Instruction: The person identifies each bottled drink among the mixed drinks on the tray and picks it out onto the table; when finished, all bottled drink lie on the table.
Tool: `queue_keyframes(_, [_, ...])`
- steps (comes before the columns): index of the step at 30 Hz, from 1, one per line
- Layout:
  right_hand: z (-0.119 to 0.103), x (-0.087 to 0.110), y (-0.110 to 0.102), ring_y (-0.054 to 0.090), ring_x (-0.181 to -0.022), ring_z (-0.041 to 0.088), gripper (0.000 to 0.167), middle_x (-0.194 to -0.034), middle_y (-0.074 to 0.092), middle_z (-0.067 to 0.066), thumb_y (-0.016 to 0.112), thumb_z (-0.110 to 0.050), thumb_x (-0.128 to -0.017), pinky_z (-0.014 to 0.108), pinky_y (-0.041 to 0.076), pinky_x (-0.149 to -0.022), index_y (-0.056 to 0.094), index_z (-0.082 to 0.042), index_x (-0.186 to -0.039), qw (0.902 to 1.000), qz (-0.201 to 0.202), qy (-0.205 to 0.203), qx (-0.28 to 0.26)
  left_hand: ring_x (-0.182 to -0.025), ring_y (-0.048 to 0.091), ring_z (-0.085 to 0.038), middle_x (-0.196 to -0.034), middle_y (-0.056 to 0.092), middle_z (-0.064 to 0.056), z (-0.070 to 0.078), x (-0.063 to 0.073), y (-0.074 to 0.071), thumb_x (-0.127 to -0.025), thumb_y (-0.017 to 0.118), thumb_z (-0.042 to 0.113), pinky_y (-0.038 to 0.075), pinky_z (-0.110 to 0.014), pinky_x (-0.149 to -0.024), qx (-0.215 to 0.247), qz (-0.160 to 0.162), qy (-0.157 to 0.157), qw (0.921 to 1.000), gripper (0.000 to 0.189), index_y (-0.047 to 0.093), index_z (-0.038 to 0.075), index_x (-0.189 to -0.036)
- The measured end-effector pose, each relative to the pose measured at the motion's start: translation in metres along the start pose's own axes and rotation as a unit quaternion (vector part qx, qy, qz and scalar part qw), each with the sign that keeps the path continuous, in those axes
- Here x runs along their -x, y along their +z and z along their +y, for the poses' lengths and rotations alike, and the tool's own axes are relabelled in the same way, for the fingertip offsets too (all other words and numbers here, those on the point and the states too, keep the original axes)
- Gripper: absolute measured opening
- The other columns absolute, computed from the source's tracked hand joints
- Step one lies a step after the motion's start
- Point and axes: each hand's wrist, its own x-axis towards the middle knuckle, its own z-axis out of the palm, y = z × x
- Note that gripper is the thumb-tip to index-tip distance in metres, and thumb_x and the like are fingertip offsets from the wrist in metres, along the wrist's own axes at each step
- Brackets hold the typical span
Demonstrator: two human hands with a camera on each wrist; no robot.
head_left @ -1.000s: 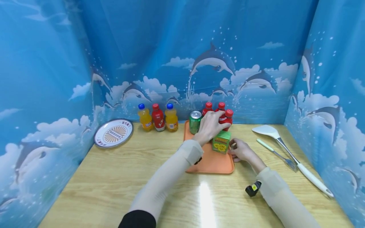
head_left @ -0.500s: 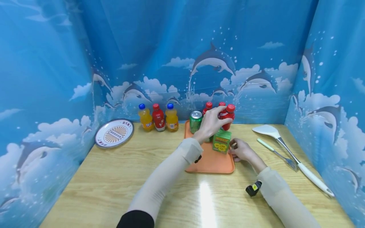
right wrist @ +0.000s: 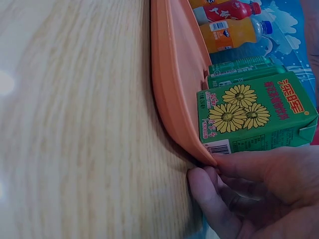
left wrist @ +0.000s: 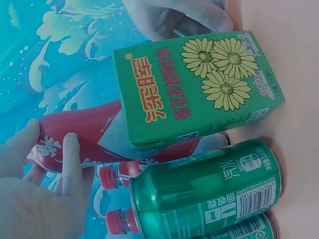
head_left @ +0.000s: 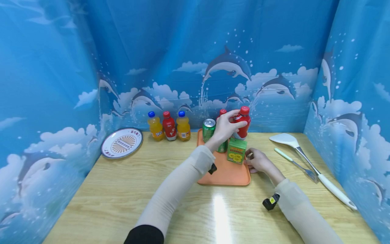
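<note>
My left hand [head_left: 224, 129] grips a red bottle [head_left: 243, 118] near its upper part, at the back right of the orange tray [head_left: 226, 176]. In the left wrist view that bottle [left wrist: 102, 127] is between the thumb and fingers, behind a green drink carton [left wrist: 194, 84]. The carton [head_left: 236, 151] stands on the tray beside two green cans; the nearer can [left wrist: 209, 191] shows fully only in the left wrist view. Two more red bottles stand behind them, mostly hidden. My right hand [head_left: 258, 161] pinches the tray's right rim, thumb [right wrist: 244, 164] beside the carton.
At the back left stand two orange-drink bottles with blue caps, one [head_left: 183, 127] nearest the tray, and a red bottle [head_left: 169, 126] between them. A white plate [head_left: 122, 142] leans at the far left. A fork [head_left: 295, 165] and a white-handled spatula [head_left: 332, 189] lie right.
The gripped red bottle has risen and stands more upright at the tray's back right. My left hand has moved up slightly with it. The right hand keeps its place on the tray.
</note>
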Motion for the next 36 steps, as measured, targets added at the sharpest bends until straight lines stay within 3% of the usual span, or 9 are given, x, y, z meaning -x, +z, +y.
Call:
queue_keyframes(5, [0.001, 0.000, 0.000, 0.067, -0.074, 0.018, 0.038, -0.099, 0.060, 0.018, 0.067, 0.000, -0.097, 0.037, 0.066, -0.062, 0.049, 0.009, -0.130, 1.0000, -0.001, 0.006, 0.001, -0.113, 0.072, -0.013, -0.141, 0.068, 0.000, -0.001, -0.001, -0.001, -0.093, 0.082, 0.032, 0.067, -0.032, -0.075, 0.020, -0.011, -0.013, 0.9997, 0.054, 0.064, 0.031, -0.144])
queue_keyframes(14, [0.001, 0.000, -0.001, 0.068, -0.076, 0.020, 0.039, -0.104, 0.062, 0.022, 0.066, -0.002, -0.098, 0.037, 0.066, -0.063, 0.049, 0.009, -0.132, 0.9999, -0.005, 0.006, 0.009, -0.107, 0.074, -0.015, -0.137, 0.068, -0.002, 0.003, 0.000, -0.002, -0.094, 0.082, 0.030, 0.067, -0.034, -0.073, 0.022, -0.021, 0.010, 0.9995, 0.048, 0.066, 0.028, -0.139])
queue_keyframes(22, [0.000, 0.000, -0.002, 0.067, -0.074, 0.019, 0.038, -0.099, 0.062, 0.019, 0.067, -0.001, -0.098, 0.037, 0.066, -0.063, 0.050, 0.009, -0.130, 1.0000, -0.004, 0.007, 0.000, -0.106, 0.075, -0.014, -0.137, 0.069, -0.001, 0.009, -0.002, -0.005, -0.094, 0.082, 0.030, 0.068, -0.036, -0.073, 0.055, -0.019, 0.005, 0.9983, 0.047, 0.066, 0.030, -0.138])
queue_keyframes(36, [0.000, 0.000, 0.000, 0.067, -0.073, 0.017, 0.037, -0.097, 0.060, 0.016, 0.066, 0.000, -0.097, 0.036, 0.066, -0.061, 0.050, 0.009, -0.129, 1.0000, 0.001, 0.001, 0.003, -0.132, 0.065, -0.029, -0.152, 0.059, -0.008, 0.023, -0.010, -0.028, -0.098, 0.077, 0.020, 0.066, -0.046, -0.089, 0.132, -0.087, -0.032, 0.9870, 0.053, 0.060, 0.020, -0.149])
